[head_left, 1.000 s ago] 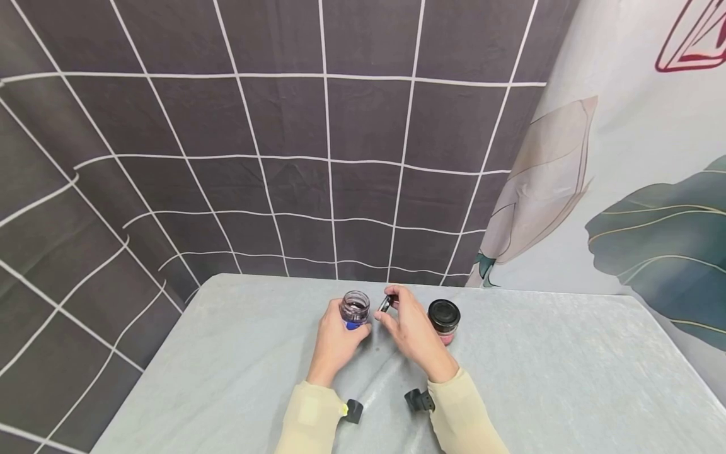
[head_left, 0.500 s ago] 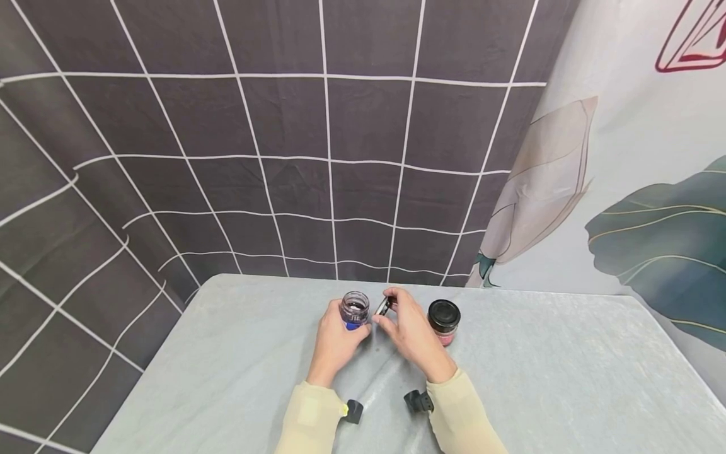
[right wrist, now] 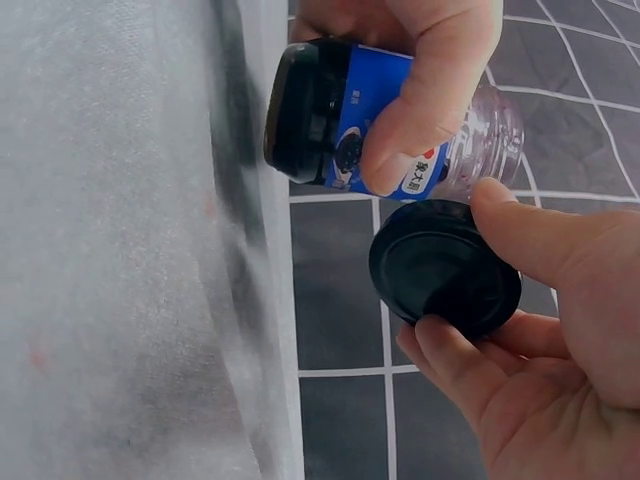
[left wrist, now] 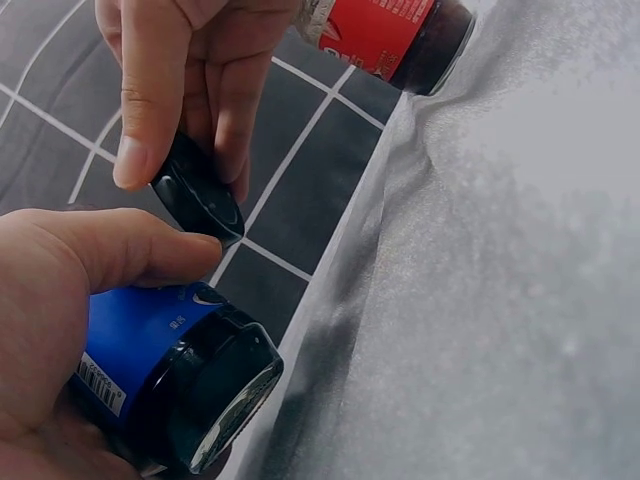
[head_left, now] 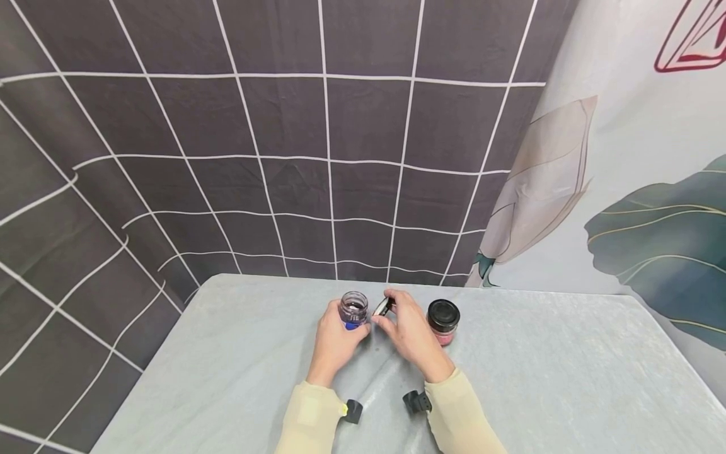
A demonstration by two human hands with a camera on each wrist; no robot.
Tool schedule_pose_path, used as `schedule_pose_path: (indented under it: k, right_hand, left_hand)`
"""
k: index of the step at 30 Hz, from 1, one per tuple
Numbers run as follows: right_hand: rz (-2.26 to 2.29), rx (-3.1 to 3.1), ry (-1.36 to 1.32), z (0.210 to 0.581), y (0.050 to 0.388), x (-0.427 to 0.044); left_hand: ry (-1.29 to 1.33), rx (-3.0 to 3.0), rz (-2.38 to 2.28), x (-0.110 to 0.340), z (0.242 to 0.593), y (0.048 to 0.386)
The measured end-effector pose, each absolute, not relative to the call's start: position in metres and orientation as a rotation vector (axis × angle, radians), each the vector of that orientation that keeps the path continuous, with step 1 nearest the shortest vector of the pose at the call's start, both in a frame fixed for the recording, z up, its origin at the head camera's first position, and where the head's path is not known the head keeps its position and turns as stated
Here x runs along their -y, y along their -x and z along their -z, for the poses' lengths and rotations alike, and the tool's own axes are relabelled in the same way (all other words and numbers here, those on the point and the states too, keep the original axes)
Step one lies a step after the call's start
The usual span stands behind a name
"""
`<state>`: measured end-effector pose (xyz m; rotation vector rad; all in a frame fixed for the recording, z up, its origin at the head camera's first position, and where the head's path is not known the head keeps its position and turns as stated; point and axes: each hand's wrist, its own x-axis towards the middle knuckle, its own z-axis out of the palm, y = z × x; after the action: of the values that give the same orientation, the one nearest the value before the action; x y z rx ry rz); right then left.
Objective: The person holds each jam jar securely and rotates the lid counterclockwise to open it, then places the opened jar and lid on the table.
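Observation:
An uncapped glass jar point(head_left: 354, 308) with a blue label point(right wrist: 375, 110) and dark contents stands upright on the table. My left hand point(head_left: 334, 343) grips it, thumb across the label in the right wrist view. Just right of the jar's mouth, my right hand point(head_left: 414, 331) pinches a black lid point(head_left: 382, 307) between thumb and fingers, tilted on edge. In the right wrist view the lid point(right wrist: 445, 268) shows a round face beside the jar's neck. The lid point(left wrist: 196, 190) is apart from the jar's mouth.
A second jar point(head_left: 443, 320) with a black lid and reddish contents stands right beside my right hand; its red label point(left wrist: 372, 32) shows in the left wrist view. A pale cloth covers the table point(head_left: 567, 366). Behind it hangs a dark gridded curtain point(head_left: 283, 126).
My right hand has shifted very slightly, and the lid in it has tilted a little flatter. My left hand and the jar have hardly moved.

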<state>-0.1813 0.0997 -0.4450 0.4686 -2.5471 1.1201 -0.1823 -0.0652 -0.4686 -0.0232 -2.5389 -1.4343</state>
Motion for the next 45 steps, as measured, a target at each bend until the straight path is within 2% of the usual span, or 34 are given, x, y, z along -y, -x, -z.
schedule_pose_path:
  k: [45]
  right_hand:
    - [-1.096,2.71,-0.378,0.457,0.183,-0.1]
  left_hand:
    - [-0.043,2.54,1.432,0.068,0.476,0.185]
